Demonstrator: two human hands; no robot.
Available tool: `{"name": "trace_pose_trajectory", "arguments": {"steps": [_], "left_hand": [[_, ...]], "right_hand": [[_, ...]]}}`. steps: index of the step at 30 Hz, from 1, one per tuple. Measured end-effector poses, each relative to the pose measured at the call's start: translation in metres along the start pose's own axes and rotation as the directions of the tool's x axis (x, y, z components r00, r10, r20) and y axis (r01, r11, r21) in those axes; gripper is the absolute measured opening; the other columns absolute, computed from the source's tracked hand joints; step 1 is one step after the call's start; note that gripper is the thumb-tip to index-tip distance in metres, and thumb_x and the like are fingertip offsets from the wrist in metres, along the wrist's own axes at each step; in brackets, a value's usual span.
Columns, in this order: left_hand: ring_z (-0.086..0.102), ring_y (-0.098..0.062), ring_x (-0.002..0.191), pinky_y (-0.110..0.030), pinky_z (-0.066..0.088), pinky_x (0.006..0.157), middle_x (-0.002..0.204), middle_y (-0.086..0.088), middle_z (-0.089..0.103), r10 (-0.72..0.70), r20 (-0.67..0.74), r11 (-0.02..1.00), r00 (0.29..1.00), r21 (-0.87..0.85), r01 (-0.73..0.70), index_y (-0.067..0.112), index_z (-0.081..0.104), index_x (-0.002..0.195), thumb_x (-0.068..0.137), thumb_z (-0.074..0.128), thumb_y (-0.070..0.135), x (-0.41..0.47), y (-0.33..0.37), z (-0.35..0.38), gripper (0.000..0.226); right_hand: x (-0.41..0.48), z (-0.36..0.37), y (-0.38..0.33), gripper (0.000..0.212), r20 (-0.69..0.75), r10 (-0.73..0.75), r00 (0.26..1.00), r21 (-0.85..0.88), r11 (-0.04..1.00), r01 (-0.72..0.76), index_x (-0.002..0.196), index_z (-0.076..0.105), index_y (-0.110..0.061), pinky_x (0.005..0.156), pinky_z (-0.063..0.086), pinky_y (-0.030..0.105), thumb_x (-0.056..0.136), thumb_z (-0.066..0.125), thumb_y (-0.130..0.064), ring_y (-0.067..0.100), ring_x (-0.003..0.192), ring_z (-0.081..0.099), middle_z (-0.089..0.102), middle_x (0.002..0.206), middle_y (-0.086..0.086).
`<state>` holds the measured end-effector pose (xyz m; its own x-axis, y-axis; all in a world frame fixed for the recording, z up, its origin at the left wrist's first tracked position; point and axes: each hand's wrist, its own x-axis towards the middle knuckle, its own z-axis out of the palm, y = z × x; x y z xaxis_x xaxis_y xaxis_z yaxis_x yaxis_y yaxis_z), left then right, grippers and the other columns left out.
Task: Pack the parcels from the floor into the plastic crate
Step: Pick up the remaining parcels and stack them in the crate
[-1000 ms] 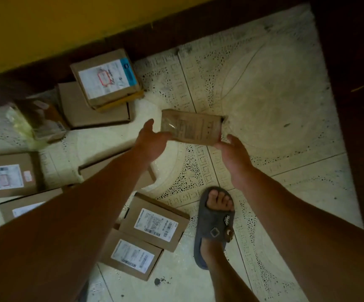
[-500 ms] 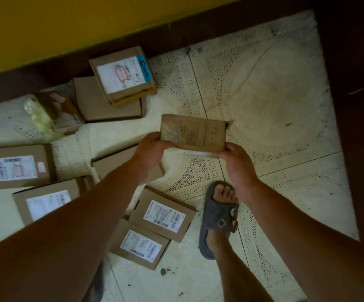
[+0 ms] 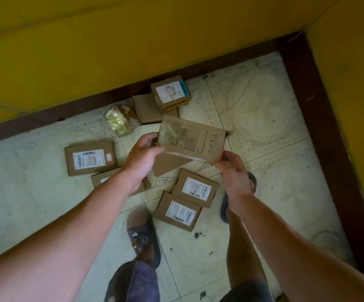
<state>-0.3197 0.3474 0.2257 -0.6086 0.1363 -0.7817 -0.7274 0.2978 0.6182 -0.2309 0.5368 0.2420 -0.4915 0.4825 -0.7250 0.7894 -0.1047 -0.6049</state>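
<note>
I hold a flat brown cardboard parcel (image 3: 191, 138) with a faded printed label between both hands, well above the floor. My left hand (image 3: 142, 159) grips its left edge and my right hand (image 3: 234, 173) grips its lower right corner. Several more cardboard parcels lie on the tiled floor below: one with a white label (image 3: 90, 158) at the left, two labelled ones (image 3: 195, 188) (image 3: 177, 211) between my feet, a plain flap (image 3: 168, 163) under the held parcel, and a stacked pair (image 3: 170, 92) by the wall. No plastic crate is in view.
A yellowish plastic-wrapped packet (image 3: 119, 122) lies near the wall. Yellow walls with a dark brown skirting (image 3: 320, 118) meet in a corner at the upper right. My two sandalled feet (image 3: 143, 236) stand on the pale patterned tiles (image 3: 274, 192).
The held parcel has risen away from the floor with both hands on it. The view has pulled back and up, so more wall, both feet and more floor now show.
</note>
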Motion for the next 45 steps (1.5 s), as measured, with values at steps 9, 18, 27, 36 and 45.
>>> {"name": "trace_pose_trajectory", "arguments": {"steps": [9,18,27,36,45], "left_hand": [[0.045,-0.010,0.113,-0.026,0.032,0.097,0.142,-0.001,0.048,0.025,-0.101,0.999,0.995,-0.040,-0.029,0.024,0.039,0.145,0.096,0.052,0.017,-0.139,-0.038,-0.088,0.052],[0.058,-0.013,0.112,-0.030,0.041,0.092,0.123,0.006,0.064,-0.006,-0.352,0.972,0.936,-0.222,-0.077,0.029,0.053,0.134,0.089,0.062,0.020,-0.264,-0.115,-0.137,0.047],[0.067,-0.013,0.100,-0.032,0.052,0.086,0.109,0.003,0.072,-0.147,-0.509,0.916,0.848,-0.394,-0.078,0.026,0.069,0.111,0.085,0.058,0.027,-0.372,-0.228,-0.191,0.028],[0.066,-0.015,0.095,-0.022,0.044,0.073,0.105,0.006,0.072,-0.301,-0.611,0.731,0.732,-0.641,-0.234,0.030,0.071,0.101,0.076,0.055,0.018,-0.461,-0.331,-0.319,0.032],[0.066,-0.021,0.099,-0.028,0.049,0.085,0.105,0.001,0.072,-0.358,-0.609,0.655,0.707,-0.704,-0.274,0.024,0.067,0.110,0.090,0.056,0.008,-0.538,-0.453,-0.487,0.027]], "right_hand": [[-0.129,0.038,-0.003,0.028,0.181,-0.064,0.981,-0.080,0.994,0.080,0.104,0.065,-0.038,0.096,0.050,0.041,0.084,0.067,-0.019,0.012,0.099,0.068,0.073,0.102,-0.012],[-0.220,0.068,0.024,0.028,0.423,-0.173,0.890,-0.227,0.930,0.288,0.113,0.065,-0.023,0.077,0.056,0.035,0.092,0.055,-0.008,0.024,0.091,0.067,0.073,0.100,0.001],[-0.314,0.140,0.075,0.024,0.589,-0.180,0.788,-0.322,0.842,0.433,0.106,0.065,-0.028,0.060,0.046,0.014,0.093,0.055,-0.010,0.000,0.077,0.064,0.070,0.091,-0.010],[-0.438,0.294,0.134,0.024,0.675,-0.198,0.711,-0.396,0.715,0.576,0.087,0.064,-0.044,0.081,0.055,0.035,0.091,0.061,-0.021,0.013,0.088,0.066,0.070,0.094,-0.012],[-0.576,0.465,0.199,0.020,0.697,-0.143,0.702,-0.437,0.692,0.575,0.093,0.065,-0.037,0.088,0.055,0.043,0.092,0.060,-0.018,0.019,0.093,0.067,0.071,0.093,-0.008]]}}
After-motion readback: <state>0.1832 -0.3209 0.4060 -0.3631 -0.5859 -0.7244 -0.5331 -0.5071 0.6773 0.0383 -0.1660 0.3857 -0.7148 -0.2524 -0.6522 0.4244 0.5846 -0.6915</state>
